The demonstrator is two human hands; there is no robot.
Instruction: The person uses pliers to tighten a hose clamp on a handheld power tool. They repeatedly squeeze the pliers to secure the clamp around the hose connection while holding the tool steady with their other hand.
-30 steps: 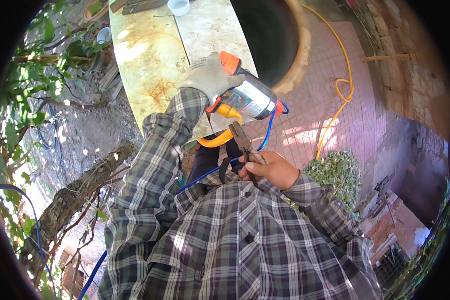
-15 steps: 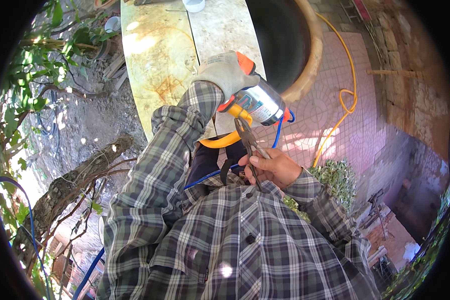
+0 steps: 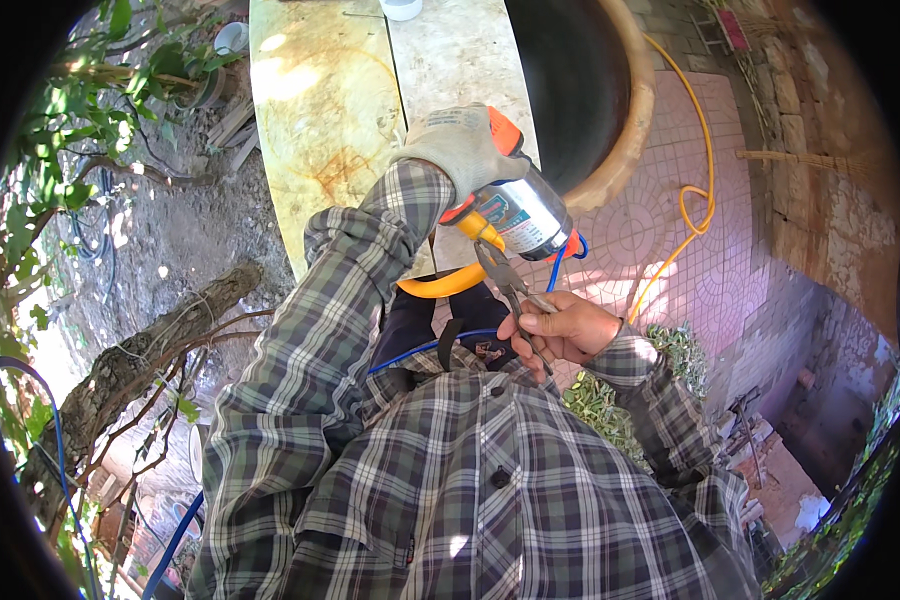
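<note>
My left hand [image 3: 452, 148], in a grey work glove, is closed round the top end of a small submersible pump [image 3: 525, 212]. The pump is a steel cylinder with orange ends and a label, tilted over the table's near edge. A yellow hose [image 3: 450, 284] joins its side and curves down to the left. My bare right hand [image 3: 568, 328] grips a pair of metal pliers [image 3: 508, 280] by the handles. The pliers' jaws are at the hose end beside the pump; I cannot tell whether they bite on it. A blue cable [image 3: 555, 272] runs from the pump's lower end.
A pale stained table [image 3: 320, 130] of two boards lies ahead, a white cup [image 3: 401, 8] at its far end. Right of it stands a big dark vat [image 3: 638, 100] with a tan rim. A yellow cord [image 3: 705, 130] crosses the pink paving. At left are branches [image 3: 140, 365] and leaves.
The view has shifted slightly, so the table and pump sit further right. My right hand and the pliers have moved a little to the right; both grips are kept.
</note>
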